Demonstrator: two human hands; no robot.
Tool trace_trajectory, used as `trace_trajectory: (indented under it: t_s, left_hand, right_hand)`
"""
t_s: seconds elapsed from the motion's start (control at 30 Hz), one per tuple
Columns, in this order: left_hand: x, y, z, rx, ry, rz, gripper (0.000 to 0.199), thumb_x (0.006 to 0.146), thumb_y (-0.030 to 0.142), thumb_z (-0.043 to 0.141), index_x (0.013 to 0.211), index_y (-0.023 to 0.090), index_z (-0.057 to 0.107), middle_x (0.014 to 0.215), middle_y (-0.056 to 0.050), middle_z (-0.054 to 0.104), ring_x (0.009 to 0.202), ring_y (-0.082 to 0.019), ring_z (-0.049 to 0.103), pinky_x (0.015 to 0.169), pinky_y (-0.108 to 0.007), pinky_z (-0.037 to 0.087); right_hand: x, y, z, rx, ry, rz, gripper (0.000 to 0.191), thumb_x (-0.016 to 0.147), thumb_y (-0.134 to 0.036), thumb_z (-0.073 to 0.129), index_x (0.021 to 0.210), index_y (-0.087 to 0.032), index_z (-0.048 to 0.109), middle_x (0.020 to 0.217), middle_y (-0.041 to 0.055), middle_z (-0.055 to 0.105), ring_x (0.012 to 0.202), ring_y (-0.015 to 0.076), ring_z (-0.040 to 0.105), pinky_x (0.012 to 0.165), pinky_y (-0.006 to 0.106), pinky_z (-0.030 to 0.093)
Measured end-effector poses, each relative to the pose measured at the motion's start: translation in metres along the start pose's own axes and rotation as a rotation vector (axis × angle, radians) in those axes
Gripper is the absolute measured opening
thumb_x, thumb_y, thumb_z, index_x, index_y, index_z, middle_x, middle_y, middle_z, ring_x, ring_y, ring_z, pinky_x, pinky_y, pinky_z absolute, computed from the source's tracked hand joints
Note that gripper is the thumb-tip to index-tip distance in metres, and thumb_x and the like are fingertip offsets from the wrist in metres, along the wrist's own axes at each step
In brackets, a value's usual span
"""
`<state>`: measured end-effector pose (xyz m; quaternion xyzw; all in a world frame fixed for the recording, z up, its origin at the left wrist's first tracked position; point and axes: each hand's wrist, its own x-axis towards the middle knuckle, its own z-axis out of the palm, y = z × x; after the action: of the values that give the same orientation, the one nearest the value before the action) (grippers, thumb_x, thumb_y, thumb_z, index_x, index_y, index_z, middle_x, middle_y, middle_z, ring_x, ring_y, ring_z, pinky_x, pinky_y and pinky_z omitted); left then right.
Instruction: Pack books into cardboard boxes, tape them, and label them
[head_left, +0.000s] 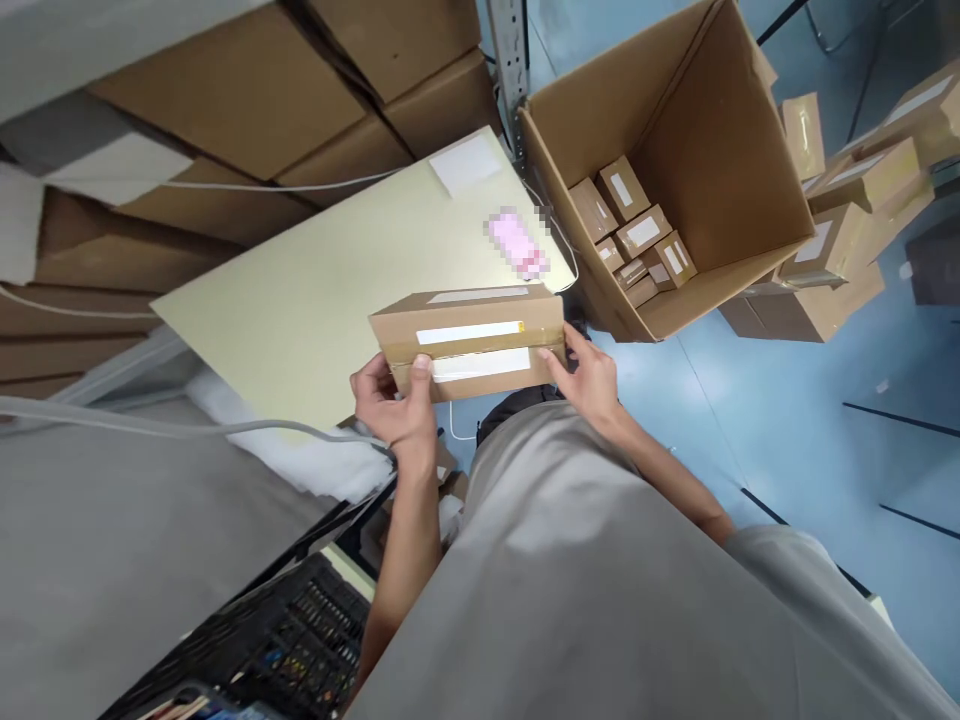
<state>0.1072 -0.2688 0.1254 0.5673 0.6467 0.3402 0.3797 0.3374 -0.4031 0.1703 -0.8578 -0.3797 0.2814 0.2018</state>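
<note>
A brown cardboard box [480,312] with a strip of tape along its side and white labels is held in front of my body, over the near edge of the pale table. My left hand [397,400] grips its left end, thumb on the labelled face. At the other end my right hand [586,375] holds the box with thumb on the front and fingers around the corner. Whatever is inside the box is hidden. On the table behind it lies a pink, blurred-out item [517,242].
A large open carton [585,120] with several small boxes stands right of the table [300,300]. More taped boxes [832,240] are stacked beyond it. Cartons [240,90] line the shelf at back left. A black crate [300,640] sits low left; a cable crosses near my left wrist.
</note>
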Motion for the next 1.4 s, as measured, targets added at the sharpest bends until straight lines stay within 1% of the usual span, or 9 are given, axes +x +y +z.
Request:
trace_trajectory:
  t_s: [0.1,0.27,0.4,0.57,0.73,0.8,0.93,1.17,1.4]
  left_hand:
    - [-0.003,0.052,0.044,0.002,0.017,0.138,0.048,0.087,0.054,0.088,0.12,0.023,0.072,0.11,-0.003,0.066,0.098,-0.022,0.07,0.101,-0.042,0.065]
    - [-0.006,0.141,0.132,0.083,-0.094,0.241,0.047,0.088,0.053,0.091,0.12,0.025,0.073,0.11,-0.003,0.062,0.101,-0.022,0.068,0.101,-0.041,0.064]
    - [-0.004,0.186,0.219,0.073,-0.274,0.216,0.048,0.092,0.056,0.09,0.127,0.025,0.078,0.115,-0.005,0.069,0.107,-0.022,0.073,0.106,-0.038,0.064]
    - [-0.013,0.175,0.357,-0.116,-0.567,-0.079,0.049,0.095,0.058,0.09,0.129,0.023,0.082,0.132,-0.01,0.079,0.125,-0.026,0.078,0.118,-0.041,0.062]
    - [-0.047,0.125,0.476,-0.302,-0.821,-0.65,0.027,0.093,0.034,0.093,0.114,0.023,0.082,0.136,-0.011,0.084,0.137,-0.028,0.075,0.129,-0.046,0.053]
    - [-0.056,0.105,0.508,-0.306,-0.847,-0.962,0.02,0.09,0.024,0.093,0.105,0.022,0.08,0.128,-0.01,0.086,0.137,-0.027,0.075,0.13,-0.046,0.051]
    - [-0.058,0.061,0.549,-0.183,-0.623,-1.373,0.017,0.09,0.009,0.084,0.099,0.02,0.075,0.111,-0.01,0.084,0.128,-0.023,0.077,0.123,-0.039,0.056]
    - [-0.059,-0.005,0.585,-0.038,-0.431,-1.475,0.022,0.09,0.006,0.079,0.104,0.021,0.071,0.122,-0.009,0.08,0.133,-0.022,0.073,0.121,-0.037,0.058]
    - [-0.059,-0.067,0.621,0.103,-0.357,-1.514,0.023,0.091,0.008,0.077,0.108,0.022,0.069,0.131,-0.009,0.078,0.136,-0.024,0.072,0.114,-0.036,0.061]
  right_hand:
    - [0.018,0.03,-0.033,0.143,0.147,0.066,0.058,0.115,-0.056,0.055,0.166,-0.028,0.064,0.139,0.0087,0.085,0.124,0.0302,0.082,0.11,0.045,0.069]
    - [0.06,0.087,-0.085,0.371,0.319,0.185,0.058,0.113,-0.061,0.055,0.153,-0.022,0.073,0.135,0.0138,0.086,0.118,0.0311,0.086,0.108,0.048,0.071]
    - [0.102,0.145,-0.125,0.54,0.425,0.317,0.057,0.108,-0.065,0.064,0.145,-0.023,0.075,0.137,0.0148,0.085,0.126,0.0329,0.083,0.113,0.053,0.068]
    - [0.168,0.252,-0.17,0.576,0.534,0.33,0.058,0.105,-0.069,0.07,0.136,-0.02,0.073,0.135,0.0172,0.085,0.128,0.0339,0.082,0.118,0.054,0.064]
    - [0.252,0.365,-0.188,0.228,0.402,0.419,0.05,0.109,-0.063,0.065,0.135,-0.021,0.071,0.129,0.0182,0.083,0.13,0.0372,0.079,0.121,0.062,0.059]
    - [0.289,0.397,-0.176,0.077,0.266,0.478,0.044,0.109,-0.057,0.066,0.134,-0.021,0.071,0.13,0.0199,0.083,0.13,0.0404,0.078,0.123,0.068,0.056]
    - [0.353,0.434,-0.121,-0.105,-0.028,0.573,0.035,0.105,-0.037,0.069,0.134,-0.017,0.074,0.134,0.0253,0.082,0.131,0.0445,0.077,0.122,0.069,0.053]
    - [0.399,0.469,-0.019,-0.059,-0.232,0.7,0.04,0.098,-0.02,0.067,0.137,-0.018,0.078,0.136,0.0193,0.084,0.133,0.0368,0.078,0.119,0.055,0.059]
    - [0.407,0.513,0.051,-0.082,-0.304,0.789,0.044,0.104,-0.024,0.066,0.146,-0.015,0.076,0.139,0.0264,0.081,0.134,0.0428,0.076,0.123,0.062,0.056]
